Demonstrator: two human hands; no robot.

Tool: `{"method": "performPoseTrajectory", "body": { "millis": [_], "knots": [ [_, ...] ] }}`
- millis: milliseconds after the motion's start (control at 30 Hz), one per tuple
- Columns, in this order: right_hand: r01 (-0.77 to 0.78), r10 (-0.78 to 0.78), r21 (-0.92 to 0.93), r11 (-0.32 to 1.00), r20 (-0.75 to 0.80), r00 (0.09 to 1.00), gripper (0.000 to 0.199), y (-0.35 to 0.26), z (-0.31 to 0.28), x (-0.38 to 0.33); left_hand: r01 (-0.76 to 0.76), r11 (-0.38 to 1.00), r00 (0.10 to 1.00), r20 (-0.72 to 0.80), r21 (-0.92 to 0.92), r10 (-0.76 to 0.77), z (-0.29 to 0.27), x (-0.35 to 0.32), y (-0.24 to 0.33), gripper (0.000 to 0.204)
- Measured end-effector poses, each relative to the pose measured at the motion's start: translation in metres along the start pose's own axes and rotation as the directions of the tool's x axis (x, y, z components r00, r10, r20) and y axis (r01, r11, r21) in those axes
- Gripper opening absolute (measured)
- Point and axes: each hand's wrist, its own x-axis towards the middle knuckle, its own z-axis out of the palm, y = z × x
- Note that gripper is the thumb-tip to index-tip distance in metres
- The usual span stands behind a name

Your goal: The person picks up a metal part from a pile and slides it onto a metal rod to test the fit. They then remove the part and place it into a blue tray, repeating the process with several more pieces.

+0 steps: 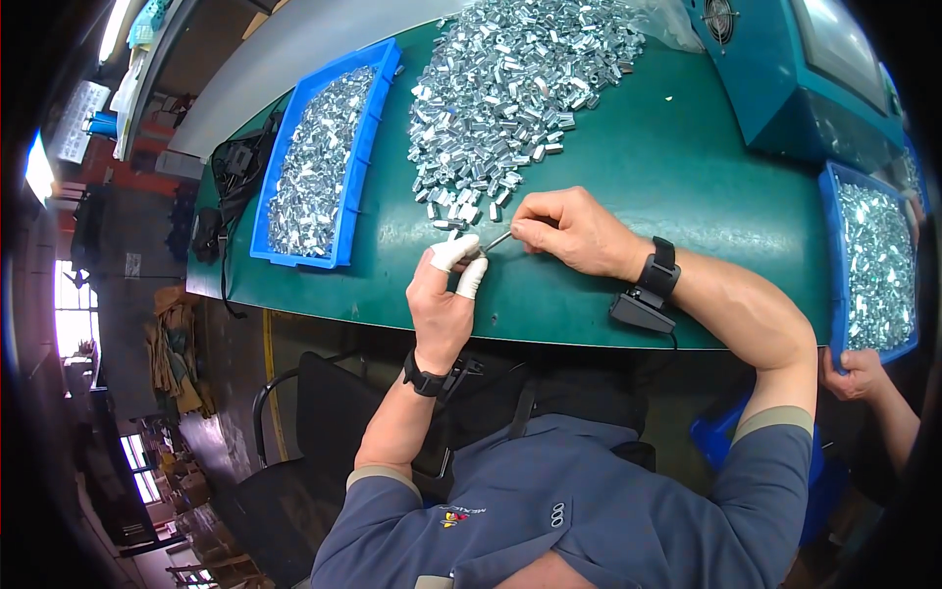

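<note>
You are working at a green table (628,196) whose near edge is curving across the view; a teal machine housing (785,79) is standing at its far right corner; a blue tray (368,147) of small bright metal parts is lying to your left, a second blue tray (834,255) of the same parts is sitting at the right edge, and another person's hand (856,373) is gripping that tray's lower corner; between the trays a loose heap of zinc-bright metal pieces (510,88) is spreading toward you, its nearest pieces lying just beyond your fingers.

Your left hand (444,294) is pinching one small metal piece (478,251) between thumb and forefinger, both wearing white finger cots (453,252); your right hand (574,231) is closed around a thin metal pin (498,239), its tip meeting the piece; both are sitting just above the table, directly in front of you; whether the pin is already entering the piece, I cannot tell.

Judgement: the piece is looking light, rigid and smooth-plated, so probably slippery and quick to roll or flick away; holding it by its flat sides with the cots is giving friction; the pin is looking stiff but thin, best gripped close to its tip.
</note>
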Motion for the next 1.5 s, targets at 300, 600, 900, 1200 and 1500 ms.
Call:
{"method": "performPoseTrajectory", "body": {
  "millis": [300,600,900,1200,1500],
  "knots": [
    [0.151,-0.136,-0.294,0.944,0.071,0.988,0.020,-0.001,0.004,-0.008,-0.139,0.985,0.989,0.057,0.097,0.134,0.005,0.001,0.004,0.030],
    [0.084,-0.077,-0.134,0.987,0.053,0.996,0.024,0.003,0.006,-0.009,0.021,0.998,0.999,0.047,0.056,-0.024,0.003,0.000,0.012,0.019],
    [0.122,-0.115,-0.242,0.963,0.042,0.993,0.028,-0.005,0.008,-0.010,-0.071,0.996,0.997,0.023,0.046,0.070,0.001,0.001,0.012,0.018],
    [-0.051,0.060,-0.099,0.994,0.090,0.994,0.038,-0.003,0.007,-0.011,-0.135,0.991,0.991,0.010,0.013,0.135,0.001,0.000,0.012,0.018],
    [-0.010,0.010,-0.014,1.000,0.022,1.000,0.027,-0.002,0.008,-0.011,-0.067,0.997,0.998,0.012,-0.025,0.067,0.000,-0.003,0.012,0.019]
  ]
}}
